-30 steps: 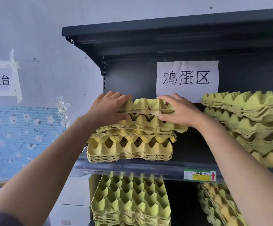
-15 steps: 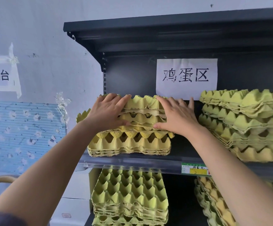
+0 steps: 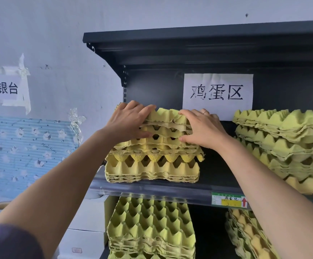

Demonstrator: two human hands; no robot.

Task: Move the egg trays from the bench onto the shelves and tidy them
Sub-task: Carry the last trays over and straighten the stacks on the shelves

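My left grip (image 3: 127,124) and right grip (image 3: 202,129) each pinch the upper yellow-green moulded-pulp egg trays (image 3: 168,126), fingers over the top, thumbs on the front edge. They sit on the lower tray stack (image 3: 152,169) at the left end of the dark metal shelf (image 3: 215,174). I hold both sides, I judge, to square the layers without twisting them. A second slumped tray stack (image 3: 286,144) stands apart on the right.

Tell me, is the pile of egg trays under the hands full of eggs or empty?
Empty. The pile of egg trays is nested tray into tray, and the gaps along its front show no eggs.
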